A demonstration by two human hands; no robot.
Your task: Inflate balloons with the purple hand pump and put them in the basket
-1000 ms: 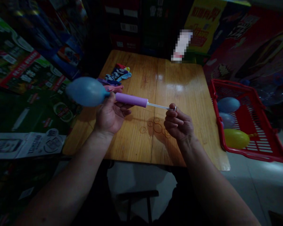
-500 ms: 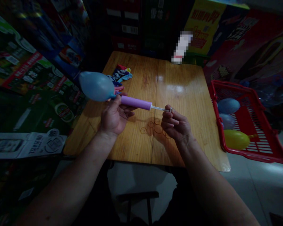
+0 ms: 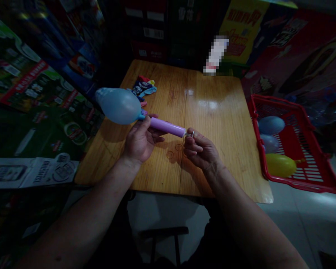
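Observation:
My left hand (image 3: 141, 140) is closed around the front end of a purple hand pump (image 3: 168, 127), where the neck of a light blue balloon (image 3: 119, 105) sits on the nozzle. The balloon is partly inflated and points up and to the left. My right hand (image 3: 200, 151) is closed on the pump's handle (image 3: 190, 133), which is pushed almost fully into the barrel. Both hands hover above the wooden table (image 3: 212, 123).
A small heap of flat, uninflated balloons (image 3: 144, 87) lies at the table's far left. To the right stands a red plastic basket (image 3: 310, 168) with two bluish balloons (image 3: 271, 125) and a yellow one (image 3: 281, 164). Stacked printed cartons (image 3: 30, 89) line the left side.
My right hand has pushed the pump's rod into the barrel, closing the gap to the left hand. The blue balloon has grown a little and shifted right.

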